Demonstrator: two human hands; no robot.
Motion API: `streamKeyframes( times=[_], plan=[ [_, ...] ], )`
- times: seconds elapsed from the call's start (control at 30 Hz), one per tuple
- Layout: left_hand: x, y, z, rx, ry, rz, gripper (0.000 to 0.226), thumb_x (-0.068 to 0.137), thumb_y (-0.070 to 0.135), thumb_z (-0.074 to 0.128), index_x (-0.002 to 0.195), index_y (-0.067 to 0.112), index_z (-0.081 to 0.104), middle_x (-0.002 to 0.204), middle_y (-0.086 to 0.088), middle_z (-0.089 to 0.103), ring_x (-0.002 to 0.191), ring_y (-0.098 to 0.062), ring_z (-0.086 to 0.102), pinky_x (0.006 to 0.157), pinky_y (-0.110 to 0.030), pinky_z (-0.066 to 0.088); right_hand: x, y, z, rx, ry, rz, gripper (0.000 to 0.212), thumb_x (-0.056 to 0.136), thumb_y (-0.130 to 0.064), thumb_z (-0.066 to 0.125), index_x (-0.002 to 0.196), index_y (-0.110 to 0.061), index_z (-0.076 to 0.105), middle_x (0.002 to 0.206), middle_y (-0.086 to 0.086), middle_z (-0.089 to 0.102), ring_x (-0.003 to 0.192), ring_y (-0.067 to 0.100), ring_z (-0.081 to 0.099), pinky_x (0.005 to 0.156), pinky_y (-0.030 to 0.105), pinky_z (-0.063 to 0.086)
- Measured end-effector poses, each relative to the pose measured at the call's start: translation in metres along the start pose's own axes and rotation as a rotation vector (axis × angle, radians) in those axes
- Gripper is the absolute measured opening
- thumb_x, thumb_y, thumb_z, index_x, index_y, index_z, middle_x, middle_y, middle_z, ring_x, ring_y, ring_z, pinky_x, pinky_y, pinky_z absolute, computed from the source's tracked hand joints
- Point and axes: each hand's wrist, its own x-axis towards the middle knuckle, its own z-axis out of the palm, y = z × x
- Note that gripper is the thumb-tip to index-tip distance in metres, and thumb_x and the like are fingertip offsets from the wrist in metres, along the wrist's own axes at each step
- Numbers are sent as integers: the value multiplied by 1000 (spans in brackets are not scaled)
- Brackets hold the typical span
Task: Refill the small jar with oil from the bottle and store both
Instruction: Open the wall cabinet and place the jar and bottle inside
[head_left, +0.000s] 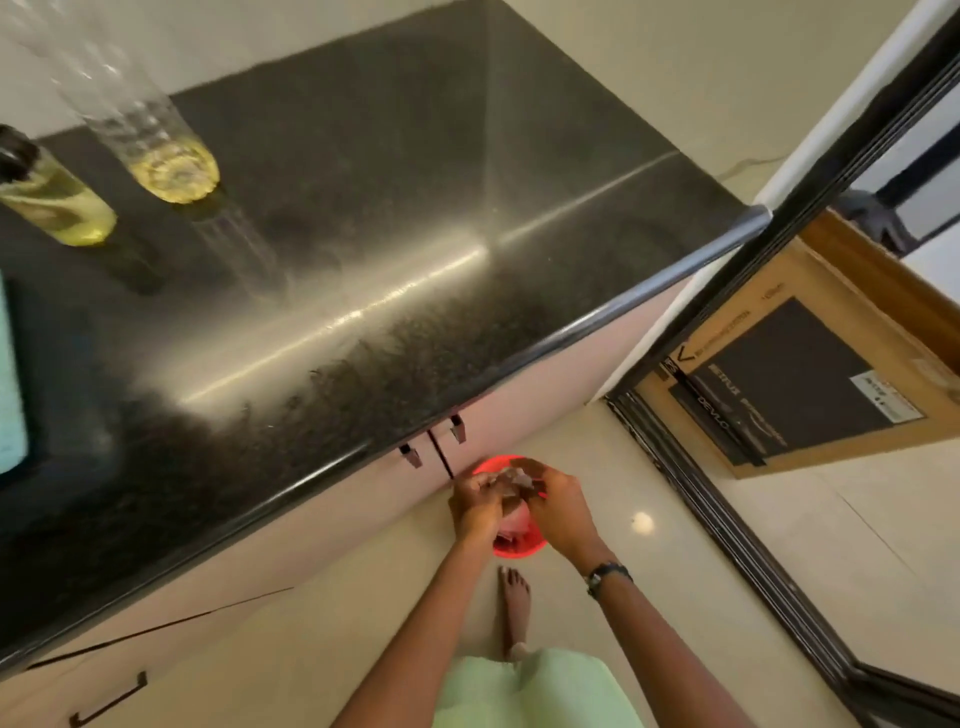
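A tall clear oil bottle (156, 140) with a little yellow oil at its bottom stands at the back left of the black granite counter (395, 291). To its left is the small jar (52, 197), dark-capped and holding yellow oil. Both my hands are low, in front of the cabinet and over a red bin (519, 545) on the floor. My left hand (475, 504) and my right hand (558, 501) are closed together on a small crumpled pale wad (511, 480), possibly tissue. Neither hand touches the bottle or the jar.
White cabinet doors with dark handles (457, 426) run under the counter edge. A bare foot (514, 597) stands on the cream tiled floor. A cardboard box (810, 374) leans behind a dark door frame (727, 499) at right. A pale panel (10, 395) lies at the counter's left edge.
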Motion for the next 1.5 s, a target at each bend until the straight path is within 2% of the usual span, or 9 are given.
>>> streamKeyframes(
  times=[0.07,0.17,0.33,0.57,0.67,0.77,1.03,1.23,1.5],
  plan=[
    [6,0,9,188,-8,35,9,83,19,68,85,12,73,91,-6,72,79,-23,66,74,-27,54,14,19,6,48,80,92,24,80,2,61,99,-12,67,92,9,73,84,25,68,78,32,54],
    [24,-10,23,294,-73,56,18,91,14,59,101,2,70,95,-6,68,72,-11,59,59,-12,41,33,42,16,81,111,232,13,80,0,65,90,-7,69,85,13,72,71,21,59,62,22,38],
    [49,-32,29,363,-71,29,35,85,-9,48,115,1,64,121,-18,64,115,-32,58,97,-35,46,54,74,35,52,74,293,26,83,4,59,105,-4,70,106,16,71,99,30,65,78,27,43],
    [77,-58,21,375,-65,-30,38,83,5,54,119,12,64,116,0,64,110,-19,60,97,-30,47,69,107,56,76,99,313,37,77,11,54,108,-3,67,106,19,70,97,35,66,89,47,51],
    [108,-92,20,290,-49,-87,51,63,13,51,111,9,66,118,-13,66,112,-29,62,99,-44,48,66,109,60,110,113,314,36,79,12,52,109,-2,67,107,19,69,98,34,66,90,46,51],
    [109,-90,26,257,-69,-133,31,78,-3,51,106,4,64,117,-20,64,105,-31,61,99,-41,47,65,111,63,145,111,302,35,81,11,51,110,-1,66,109,19,69,100,34,65,91,45,50],
    [85,-99,26,279,-156,-138,34,90,-14,38,110,3,59,87,-7,60,68,-3,62,59,-13,42,54,123,79,178,108,305,31,85,10,49,112,2,63,107,19,68,98,32,65,88,38,50],
    [72,-85,15,316,-116,-52,33,82,1,47,110,2,65,114,-16,66,99,-27,62,86,-32,49,46,106,73,170,127,278,32,85,10,48,113,2,63,108,19,68,98,32,64,87,30,47],
    [-14,13,-17,354,-216,318,30,92,-4,43,116,2,60,115,-11,64,103,-16,58,89,-19,43,7,15,11,237,338,64,28,90,0,52,112,-13,62,109,0,68,95,14,65,89,34,53]
  ],
)
